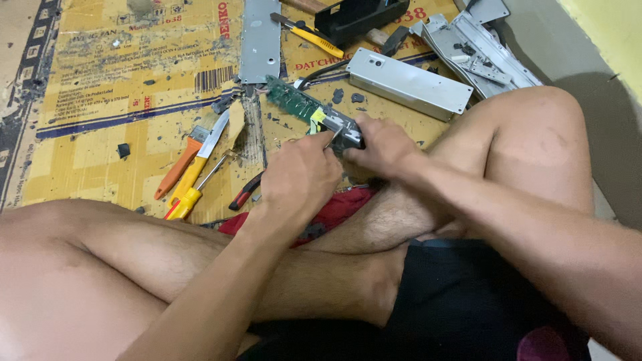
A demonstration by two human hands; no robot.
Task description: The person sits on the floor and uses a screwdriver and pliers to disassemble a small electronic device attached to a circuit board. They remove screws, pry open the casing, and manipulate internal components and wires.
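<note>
- The circuit board (304,107) is held between the left hand (299,175) and right hand (382,146), above the cardboard (114,80).
- 2 screwdrivers (190,180) are laid left of the hands.
- A metal housing (408,83) is placed behind the board.

Flattened cardboard (120,73) carries yellow screwdrivers (190,187), an orange-handled scraper (194,154), a grey metal box (408,83) and red-handled pliers (245,192).

Flattened yellow printed cardboard box (120,87) across the floor
</note>
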